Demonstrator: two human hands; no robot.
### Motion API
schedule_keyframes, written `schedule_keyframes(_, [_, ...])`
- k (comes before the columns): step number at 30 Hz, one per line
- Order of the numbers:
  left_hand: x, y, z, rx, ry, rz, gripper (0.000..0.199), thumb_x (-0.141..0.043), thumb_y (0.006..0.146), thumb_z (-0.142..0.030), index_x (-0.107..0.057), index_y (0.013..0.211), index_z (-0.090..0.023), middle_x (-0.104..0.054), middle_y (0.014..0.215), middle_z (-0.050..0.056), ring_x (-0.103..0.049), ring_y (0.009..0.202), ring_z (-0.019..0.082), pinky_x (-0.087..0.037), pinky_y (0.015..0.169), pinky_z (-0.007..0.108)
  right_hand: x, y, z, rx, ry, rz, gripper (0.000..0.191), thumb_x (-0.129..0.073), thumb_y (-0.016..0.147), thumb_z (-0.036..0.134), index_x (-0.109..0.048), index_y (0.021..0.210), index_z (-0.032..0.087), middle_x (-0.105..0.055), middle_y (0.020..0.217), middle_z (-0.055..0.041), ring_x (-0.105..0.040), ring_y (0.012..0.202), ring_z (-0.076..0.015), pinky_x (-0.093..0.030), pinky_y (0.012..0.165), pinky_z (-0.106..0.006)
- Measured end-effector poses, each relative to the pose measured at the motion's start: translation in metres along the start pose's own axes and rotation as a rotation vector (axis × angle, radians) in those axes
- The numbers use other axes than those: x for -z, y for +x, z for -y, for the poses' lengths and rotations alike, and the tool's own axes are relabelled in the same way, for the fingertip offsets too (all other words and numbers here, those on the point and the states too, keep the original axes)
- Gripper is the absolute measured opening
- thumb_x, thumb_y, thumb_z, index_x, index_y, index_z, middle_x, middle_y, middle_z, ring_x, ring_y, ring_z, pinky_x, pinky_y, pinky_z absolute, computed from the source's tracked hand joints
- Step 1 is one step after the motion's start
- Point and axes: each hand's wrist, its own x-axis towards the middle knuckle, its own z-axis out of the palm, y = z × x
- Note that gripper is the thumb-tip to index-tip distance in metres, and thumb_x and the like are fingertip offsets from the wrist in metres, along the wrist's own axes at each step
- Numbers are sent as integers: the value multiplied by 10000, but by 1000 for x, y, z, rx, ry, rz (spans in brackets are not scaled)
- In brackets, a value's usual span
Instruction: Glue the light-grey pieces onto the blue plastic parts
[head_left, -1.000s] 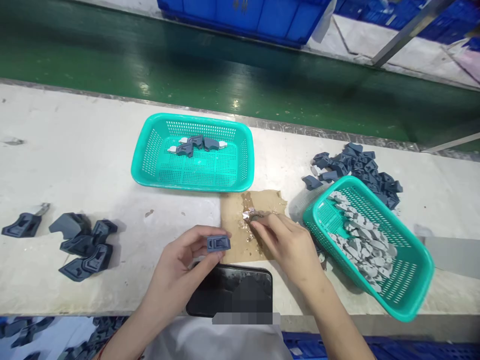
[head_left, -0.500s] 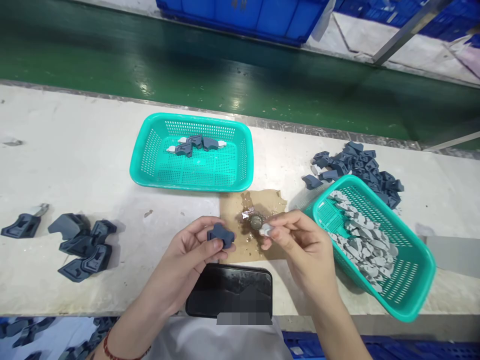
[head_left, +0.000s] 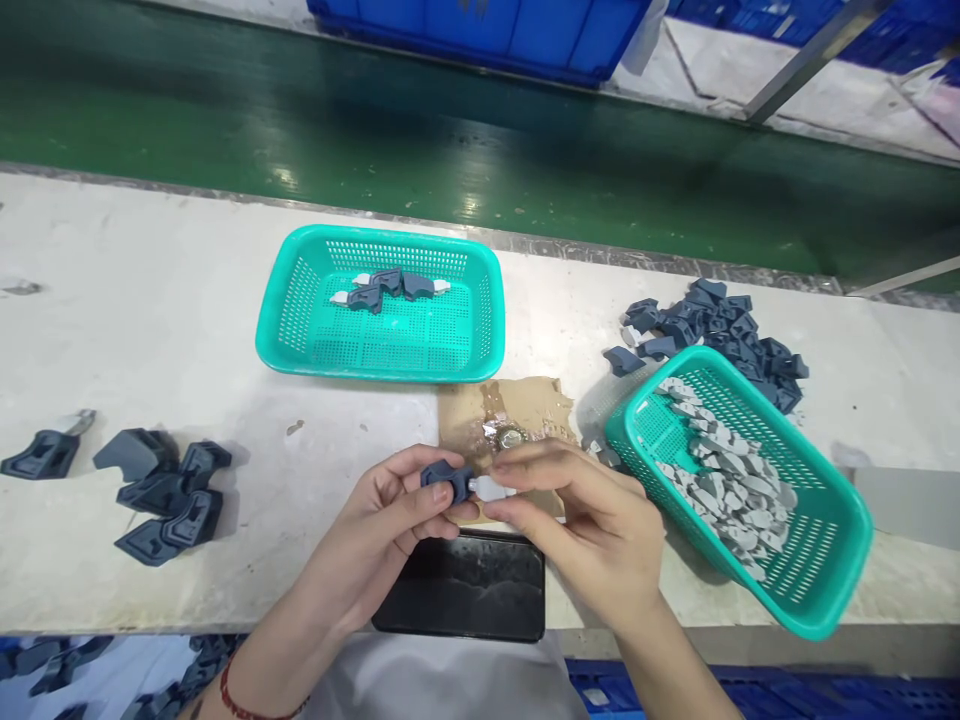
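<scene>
My left hand point(head_left: 401, 505) pinches a dark blue-grey plastic part point(head_left: 445, 482) between thumb and fingers. In my right hand point(head_left: 577, 500) is a small light-grey piece point(head_left: 491, 488), gripped between thumb and forefinger. The grey piece's narrow end meets the right end of the dark part; how deep it sits I cannot tell. Just behind the hands lies a brown paper sheet point(head_left: 465, 415), wet in places, with a small round metal cap point(head_left: 511, 437) on it. A black phone-like slab point(head_left: 461, 590) lies below my hands.
A green basket point(head_left: 379, 376) at the back holds several joined parts. Another green basket point(head_left: 825, 625) at right contains many light-grey pieces. Dark parts are heaped behind it point(head_left: 705, 320). Several more dark parts point(head_left: 169, 490) lie at left. A green strip point(head_left: 420, 165) runs beyond the table.
My right hand has moved left and slightly down from near the metal cap, bringing the light-grey piece against the dark part. My left hand has turned the dark part slightly.
</scene>
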Motion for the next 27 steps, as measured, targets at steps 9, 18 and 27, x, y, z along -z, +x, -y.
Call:
schedule_keyframes(9, [4, 1, -4, -4, 169, -49, 307, -962, 640, -313, -850, 904, -203, -814, 697, 17, -748, 592, 98, -590, 588, 104, 4, 7, 0, 149, -116, 148, 125, -711, 902, 76, -704, 941, 194, -793, 914, -51, -763, 859, -177, -627, 792, -270])
schedule_keyframes(18, [4, -16, -18, -232, 770, 108, 416, -754, 888, -361, -698, 1295, -299, -770, 778, -20, -706, 701, 133, -541, 638, 170, 4, 4, 1, -21, -71, 65, 142, -773, 858, 114, -719, 921, 230, -801, 894, -12, -765, 828, -171, -618, 719, -246])
schedule_keyframes(27, [11, -24, -22, -519, 1505, 338, 101, -497, 1038, -284, -579, 1064, -232, -681, 995, 16, -670, 835, 162, -467, 694, 218, 9, -6, 4, -54, -18, 223, 147, -710, 908, 112, -729, 970, 244, -812, 946, 1, -775, 880, -168, -621, 757, -238])
